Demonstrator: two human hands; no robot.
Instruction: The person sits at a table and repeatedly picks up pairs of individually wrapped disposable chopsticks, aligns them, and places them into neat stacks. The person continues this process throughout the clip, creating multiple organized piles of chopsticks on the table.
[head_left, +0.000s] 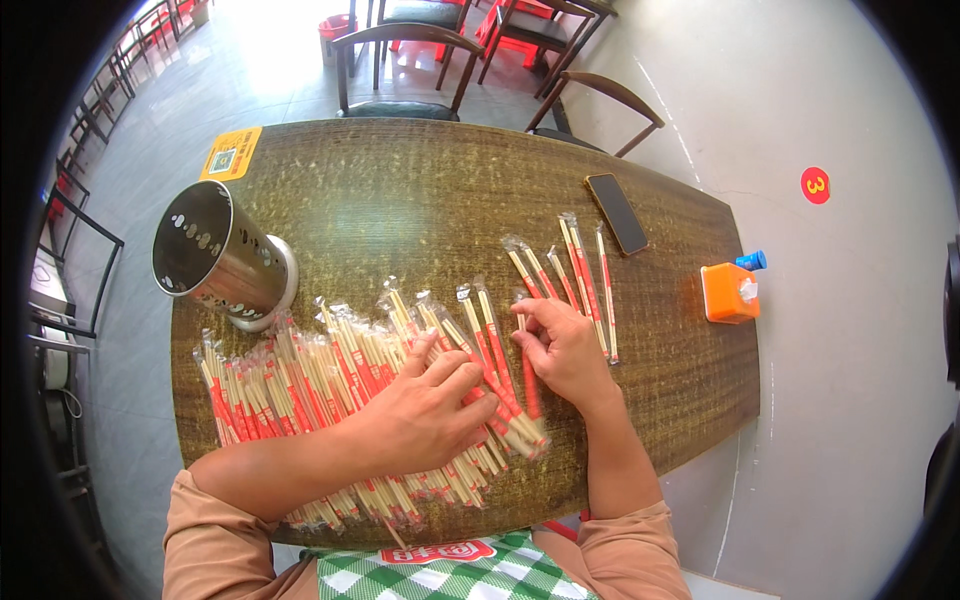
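Note:
A wide heap of paired wooden chopsticks in clear and red wrappers (285, 390) lies along the near side of the wooden table. My left hand (431, 405) rests over the right part of the heap, fingers spread on several packets. My right hand (559, 345) pinches the upper part of one wrapped chopstick packet (529, 382) between thumb and forefinger, at the heap's right edge. Beyond that hand, several more packets (592, 292) lie side by side, roughly upright in the view.
A perforated steel cylinder (247, 255) stands at the left behind the heap. A yellow card with a printed code (231, 154) lies at the far left corner. A smartphone (617, 214) lies at the back right. An orange tissue box (727, 294) and a blue container (751, 260) are at the right edge.

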